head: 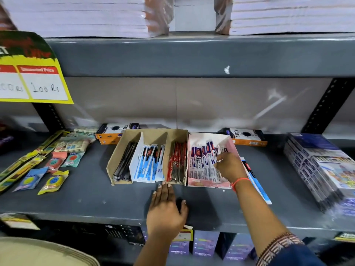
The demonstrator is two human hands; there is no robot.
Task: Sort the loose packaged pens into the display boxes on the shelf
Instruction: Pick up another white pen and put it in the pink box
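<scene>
A brown cardboard display box (pixel 123 150) on the grey shelf has three compartments: black pens (pixel 124 162) on the left, blue-and-white packaged pens (pixel 149 164) in the middle, red pens (pixel 177 164) on the right. Right of it stands a pink display box (pixel 199 184) full of purple-and-white packaged pens (pixel 203 162). My right hand (pixel 229 166) reaches into the pink box, fingers pinched on the packaged pens there. My left hand (pixel 166 208) lies flat on the shelf, fingertips at the brown box's front edge, holding nothing. Loose blue packaged pens (pixel 258 187) lie right of the pink box.
Erasers and sharpeners in packets (pixel 53 169) and yellow strips (pixel 23 162) lie at the left. Orange-and-black boxes (pixel 247 137) stand at the back. A stack of books (pixel 318 169) fills the right. A yellow price sign (pixel 36 81) hangs upper left.
</scene>
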